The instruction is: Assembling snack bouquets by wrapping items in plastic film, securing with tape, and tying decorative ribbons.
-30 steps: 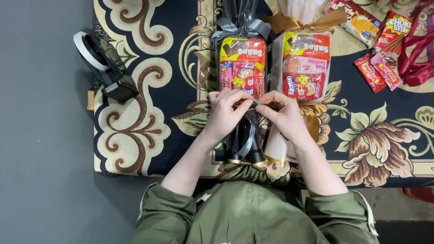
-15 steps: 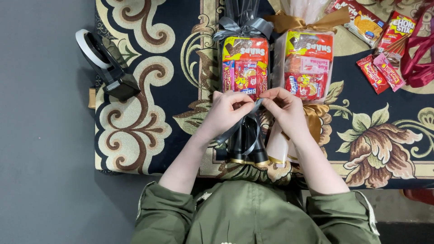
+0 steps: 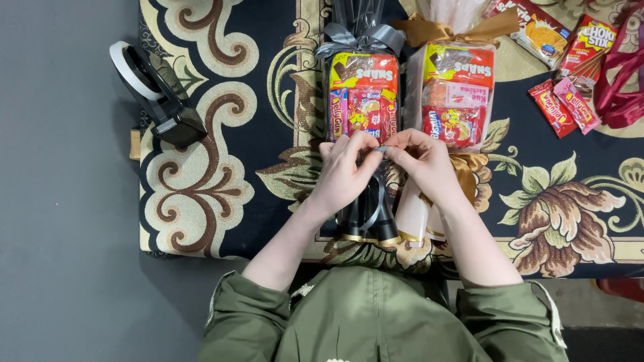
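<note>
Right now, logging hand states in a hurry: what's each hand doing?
Left hand: closed, fingers pinching the grey ribbon.
Right hand: closed, fingers pinching the same ribbon.

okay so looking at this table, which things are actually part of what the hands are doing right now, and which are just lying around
In use:
left hand and right hand, pinching a grey ribbon strip
black cone under the hands

Lying about:
tape dispenser
grey-bowed snack bag
gold-bowed snack bag
loose snack packets
red ribbon
</note>
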